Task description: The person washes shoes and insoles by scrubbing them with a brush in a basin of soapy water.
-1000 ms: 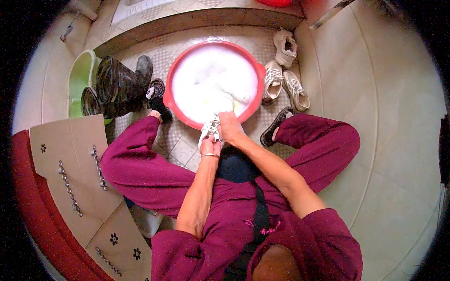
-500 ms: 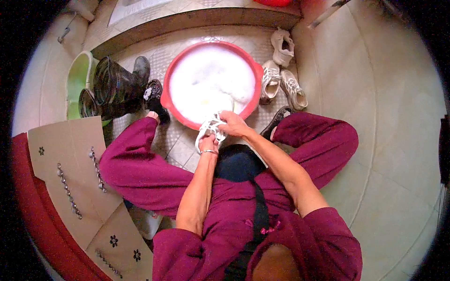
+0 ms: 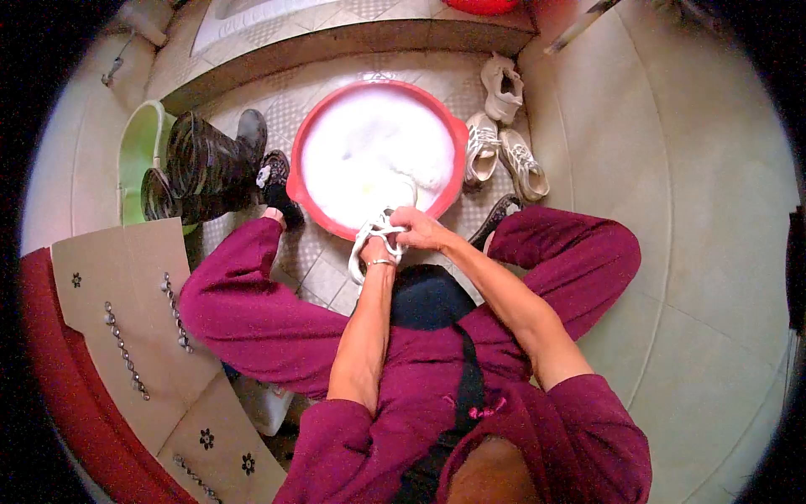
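Observation:
A white lace-up shoe [image 3: 370, 230] is held over the near rim of a red basin [image 3: 294, 154] full of white suds [image 3: 374, 134]. My left hand [image 3: 379, 249] is partly hidden in the shoe's opening and grips it from the near side. From the right, my right hand [image 3: 418, 229] has its fingers closed on the laces at the top of the shoe. The toe end points into the basin, against the foam. What lies under the suds cannot be seen.
Several light shoes [image 3: 481, 151] stand on the tiles right of the basin. Black boots [image 3: 204, 155] and a green tub [image 3: 134, 160] are at left. A beige cabinet [image 3: 126, 286] stands near my left knee. A raised tiled step [image 3: 353, 44] runs behind the basin.
The view has shifted slightly, so the basin and shoes sit a little lower. Both hands keep hold of the white shoe at the rim, with only small finger movement.

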### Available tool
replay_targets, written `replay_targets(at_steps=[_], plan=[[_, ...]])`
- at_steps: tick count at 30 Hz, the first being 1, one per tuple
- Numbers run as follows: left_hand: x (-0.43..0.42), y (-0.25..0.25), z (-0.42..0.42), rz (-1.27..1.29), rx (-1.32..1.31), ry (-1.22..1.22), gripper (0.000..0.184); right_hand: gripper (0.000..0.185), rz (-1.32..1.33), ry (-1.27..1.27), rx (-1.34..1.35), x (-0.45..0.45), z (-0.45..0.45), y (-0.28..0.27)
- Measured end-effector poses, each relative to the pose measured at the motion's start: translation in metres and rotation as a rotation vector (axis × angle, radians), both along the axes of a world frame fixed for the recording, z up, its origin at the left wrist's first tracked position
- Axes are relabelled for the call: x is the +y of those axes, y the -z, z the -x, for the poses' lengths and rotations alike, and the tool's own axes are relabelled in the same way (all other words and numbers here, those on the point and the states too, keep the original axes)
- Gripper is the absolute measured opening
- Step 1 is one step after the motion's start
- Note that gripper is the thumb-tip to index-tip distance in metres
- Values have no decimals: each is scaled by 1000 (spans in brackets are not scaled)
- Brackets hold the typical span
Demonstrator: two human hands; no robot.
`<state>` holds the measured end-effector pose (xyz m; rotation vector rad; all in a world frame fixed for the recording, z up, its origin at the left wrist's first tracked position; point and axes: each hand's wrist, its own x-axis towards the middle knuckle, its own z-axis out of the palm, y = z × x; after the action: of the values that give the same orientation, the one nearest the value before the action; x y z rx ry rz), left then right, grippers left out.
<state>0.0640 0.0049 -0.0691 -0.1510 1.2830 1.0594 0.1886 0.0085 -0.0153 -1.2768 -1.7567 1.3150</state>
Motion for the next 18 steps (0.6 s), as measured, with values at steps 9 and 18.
replay_targets(at_steps=[9,18], plan=[[1,-7,15,-107,-431,175,26,34,-113,-99,-421,-20,8,-30],[-3,-38,35,-360,-700,248,43,33,-212,-25,-587,-22,10,-33]])
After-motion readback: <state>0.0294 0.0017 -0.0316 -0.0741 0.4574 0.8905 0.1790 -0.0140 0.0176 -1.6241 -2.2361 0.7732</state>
